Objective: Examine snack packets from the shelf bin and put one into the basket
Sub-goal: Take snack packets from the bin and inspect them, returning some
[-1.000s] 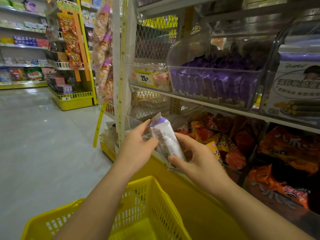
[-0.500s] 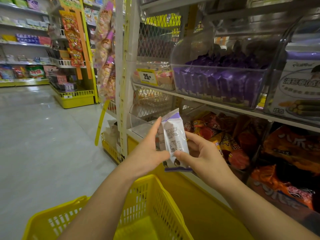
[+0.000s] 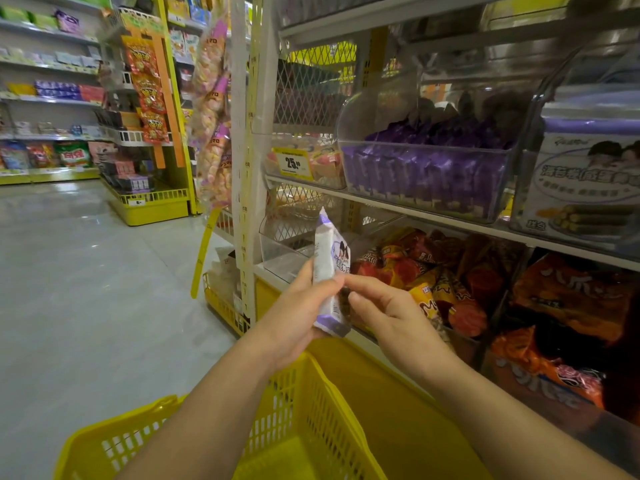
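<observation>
Head view: left hand [image 3: 294, 317] alone grips the upright packet [image 3: 329, 271] near the basket [image 3: 156, 441] rim, right hand [image 3: 391, 313] loosely curled, barely touching, so a slip could drop it outside.

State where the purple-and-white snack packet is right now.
The snack packet is mid-frame in the head view, upright in the left hand, above the yellow basket, before the orange snack bags.
</observation>
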A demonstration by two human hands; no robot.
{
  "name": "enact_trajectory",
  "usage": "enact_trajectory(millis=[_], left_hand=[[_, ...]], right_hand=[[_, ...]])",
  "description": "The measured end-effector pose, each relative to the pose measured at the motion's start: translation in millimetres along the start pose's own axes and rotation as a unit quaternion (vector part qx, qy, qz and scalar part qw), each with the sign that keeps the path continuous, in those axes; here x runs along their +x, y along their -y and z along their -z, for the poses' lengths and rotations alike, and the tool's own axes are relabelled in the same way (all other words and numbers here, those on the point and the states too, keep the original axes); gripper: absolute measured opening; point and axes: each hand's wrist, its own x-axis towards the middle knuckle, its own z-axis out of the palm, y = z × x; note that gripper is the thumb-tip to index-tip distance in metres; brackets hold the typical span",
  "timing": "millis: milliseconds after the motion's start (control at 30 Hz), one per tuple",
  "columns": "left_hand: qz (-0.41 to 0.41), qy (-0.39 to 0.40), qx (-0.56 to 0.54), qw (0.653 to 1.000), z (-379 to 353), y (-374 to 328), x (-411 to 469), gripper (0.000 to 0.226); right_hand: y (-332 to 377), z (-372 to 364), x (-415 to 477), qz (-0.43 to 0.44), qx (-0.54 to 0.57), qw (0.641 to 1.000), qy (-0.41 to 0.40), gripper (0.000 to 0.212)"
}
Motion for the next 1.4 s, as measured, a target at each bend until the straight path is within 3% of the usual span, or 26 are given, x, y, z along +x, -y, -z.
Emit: enact_trajectory(millis=[67,167,233,300,367,533,667,767,867,967,1067,1167,1267,1400], left_hand=[[0.007,-0.003,0.015,1.0,1,-8,-8,0.045],[-0.011,0.006,0.127,0.992,2,-22,-21,0.047],[-0.036,0.03,0.191,0.981,-1,-36,-33,0.042],[-0.068,0.039,0.237,0.968,-7,-51,-45,0.036],[-0.099,0.029,0.28,0.954,-15,-67,-53,0.031],[-0.171,0.032,0.368,0.913,-56,-112,-59,0.027],[-0.25,0.011,0.418,0.873,-99,-143,-54,0.026],[-0.31,0.005,0.42,0.853,-130,-160,-43,0.024],[-0.351,-0.014,0.41,0.842,-156,-175,-23,0.027],[-0.365,-0.056,0.412,0.833,-173,-193,0,0.032],[-0.395,-0.068,0.458,0.794,-192,-205,25,0.026],[-0.389,-0.042,0.541,0.744,-213,-209,53,0.031],[-0.377,-0.017,0.638,0.671,-228,-213,86,0.043],[-0.364,-0.017,0.604,0.708,-238,-220,129,0.038]], right_hand=[[5,5,-5,-0.014,0.024,0.999,-0.016,0.034],[17,19,-10,-0.026,0.042,0.995,-0.092,0.033],[32,33,-10,-0.034,0.035,0.992,-0.119,0.047],[53,49,-11,-0.037,0.013,0.995,-0.09,0.065],[78,68,-11,-0.036,-0.005,0.999,-0.029,0.069],[141,113,-16,-0.005,-0.086,0.99,0.114,0.023],[184,154,-25,0.057,-0.189,0.977,0.086,0.018],[208,186,-31,0.103,-0.301,0.948,0.018,0.028],[228,227,-38,0.127,-0.36,0.922,-0.067,0.018],[235,273,-45,0.138,-0.44,0.866,-0.194,0.012],[235,310,-49,0.155,-0.473,0.821,-0.28,0.013],[231,330,-43,0.165,-0.505,0.793,-0.298,0.026],[223,338,-31,0.172,-0.542,0.776,-0.272,0.032],[213,345,-15,0.168,-0.6,0.74,-0.254,0.045]])
